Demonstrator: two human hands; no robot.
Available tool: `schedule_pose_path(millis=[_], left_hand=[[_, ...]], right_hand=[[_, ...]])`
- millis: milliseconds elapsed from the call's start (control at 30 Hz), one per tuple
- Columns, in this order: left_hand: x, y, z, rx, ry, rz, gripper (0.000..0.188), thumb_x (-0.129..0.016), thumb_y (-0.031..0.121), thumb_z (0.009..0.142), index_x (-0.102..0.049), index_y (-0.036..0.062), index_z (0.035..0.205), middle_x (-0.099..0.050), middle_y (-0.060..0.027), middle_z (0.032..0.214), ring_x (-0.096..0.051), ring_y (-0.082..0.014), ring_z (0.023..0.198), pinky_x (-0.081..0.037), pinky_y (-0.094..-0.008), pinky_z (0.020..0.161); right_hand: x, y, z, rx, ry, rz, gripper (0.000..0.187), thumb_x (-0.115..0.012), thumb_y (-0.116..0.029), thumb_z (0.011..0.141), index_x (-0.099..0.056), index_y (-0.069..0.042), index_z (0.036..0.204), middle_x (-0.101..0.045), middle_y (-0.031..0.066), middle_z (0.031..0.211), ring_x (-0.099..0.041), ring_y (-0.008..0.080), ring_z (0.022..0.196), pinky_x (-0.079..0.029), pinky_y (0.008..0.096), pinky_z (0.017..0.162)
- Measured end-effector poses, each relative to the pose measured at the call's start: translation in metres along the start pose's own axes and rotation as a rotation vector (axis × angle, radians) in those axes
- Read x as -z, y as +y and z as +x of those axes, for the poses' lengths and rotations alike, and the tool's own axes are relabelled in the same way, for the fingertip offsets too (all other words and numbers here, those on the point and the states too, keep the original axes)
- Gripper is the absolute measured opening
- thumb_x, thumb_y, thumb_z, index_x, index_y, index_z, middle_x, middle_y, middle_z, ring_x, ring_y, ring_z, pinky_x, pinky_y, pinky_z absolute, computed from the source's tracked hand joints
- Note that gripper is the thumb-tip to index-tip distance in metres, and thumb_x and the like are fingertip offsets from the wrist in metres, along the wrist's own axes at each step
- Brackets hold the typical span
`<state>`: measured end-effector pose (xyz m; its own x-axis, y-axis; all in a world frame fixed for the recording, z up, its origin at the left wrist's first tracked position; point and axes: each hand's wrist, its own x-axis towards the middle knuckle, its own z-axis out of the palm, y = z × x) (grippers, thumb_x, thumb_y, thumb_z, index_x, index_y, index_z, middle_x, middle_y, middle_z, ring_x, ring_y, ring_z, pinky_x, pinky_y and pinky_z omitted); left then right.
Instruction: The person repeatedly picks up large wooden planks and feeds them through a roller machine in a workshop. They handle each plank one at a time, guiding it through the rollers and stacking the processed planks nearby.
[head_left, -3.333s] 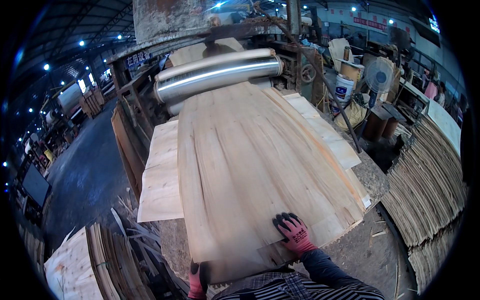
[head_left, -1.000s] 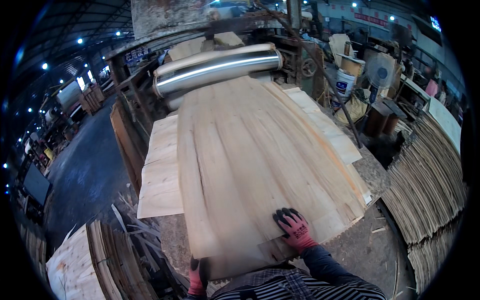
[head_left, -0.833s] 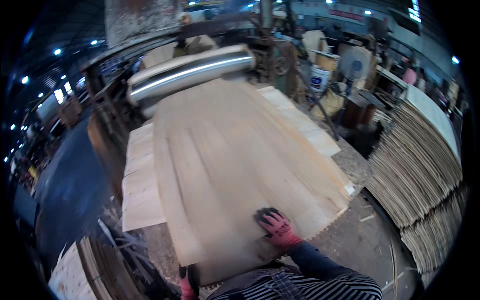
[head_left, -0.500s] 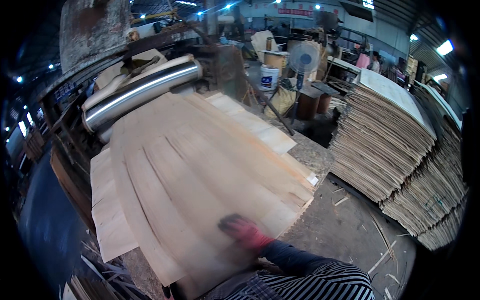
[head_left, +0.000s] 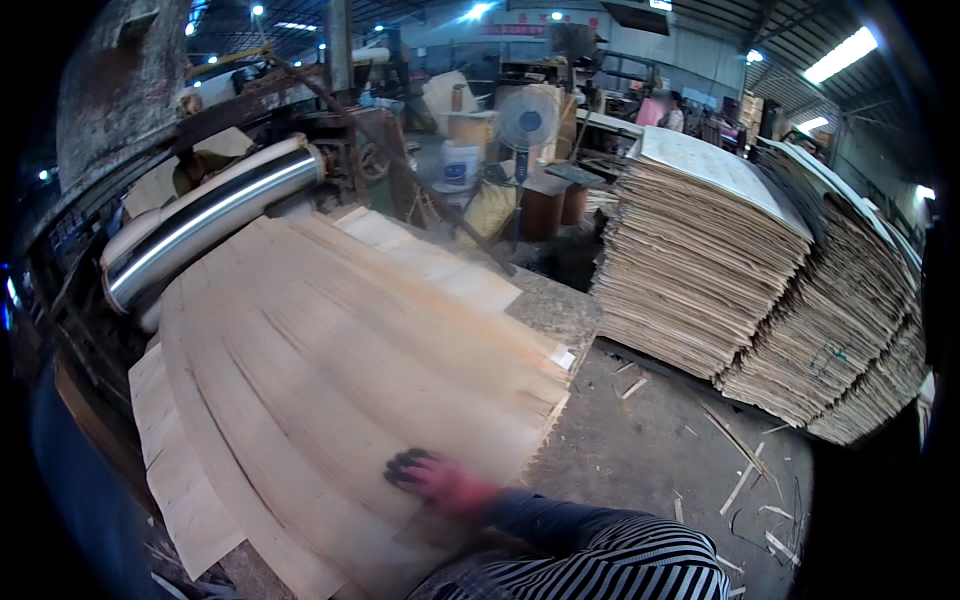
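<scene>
My right hand [head_left: 440, 482], in a red glove with dark fingertips, lies palm down on a wide, pale wood veneer sheet [head_left: 330, 370]. Its fingers are stretched out and somewhat apart, with nothing held in them. The veneer has long dark splits and reaches away from me up to a shiny metal roller [head_left: 215, 222]. More pale sheets show from under its left and right edges. Of my left hand nothing shows.
To the right stand tall stacks of veneer sheets [head_left: 700, 270]. Beyond the table are a standing fan [head_left: 527, 122], a white bucket [head_left: 460, 165] and a yellowish sack [head_left: 488, 210]. Wood strips [head_left: 740, 490] litter the floor. Farther back is a person [head_left: 672, 112].
The view has turned to the right, so the roller and veneer sit farther left. My right hand still rests on the sheet. A bit of red at the lower edge has gone from view.
</scene>
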<state>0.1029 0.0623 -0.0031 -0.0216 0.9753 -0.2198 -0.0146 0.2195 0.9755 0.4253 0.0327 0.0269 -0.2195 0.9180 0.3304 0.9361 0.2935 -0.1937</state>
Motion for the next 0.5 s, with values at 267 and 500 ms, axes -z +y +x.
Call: schedule_pose_path(millis=[267, 500], left_hand=[[-0.016, 0.006, 0.008, 0.004, -0.032, 0.025, 0.059, -0.062, 0.023, 0.076, -0.031, 0.0091, 0.123, -0.039, -0.0064, 0.117, -0.04, -0.0215, 0.103, -0.035, -0.0281, 0.084], [-0.016, 0.008, 0.012, 0.016, -0.055, 0.039, 0.066, -0.064, 0.025, 0.074, -0.027, 0.0103, 0.127, -0.035, -0.007, 0.122, -0.037, -0.0237, 0.108, -0.033, -0.0291, 0.088]], right_hand=[[-0.005, 0.007, -0.004, -0.008, 0.016, -0.03, 0.068, -0.066, -0.029, 0.06, -0.042, -0.012, 0.122, -0.041, 0.0114, 0.123, -0.034, 0.0299, 0.118, -0.026, 0.0435, 0.1], [0.003, -0.001, -0.006, 0.015, 0.109, -0.003, 0.066, -0.066, -0.027, 0.059, -0.044, -0.01, 0.119, -0.041, 0.0115, 0.123, -0.034, 0.0302, 0.118, -0.027, 0.0429, 0.1]])
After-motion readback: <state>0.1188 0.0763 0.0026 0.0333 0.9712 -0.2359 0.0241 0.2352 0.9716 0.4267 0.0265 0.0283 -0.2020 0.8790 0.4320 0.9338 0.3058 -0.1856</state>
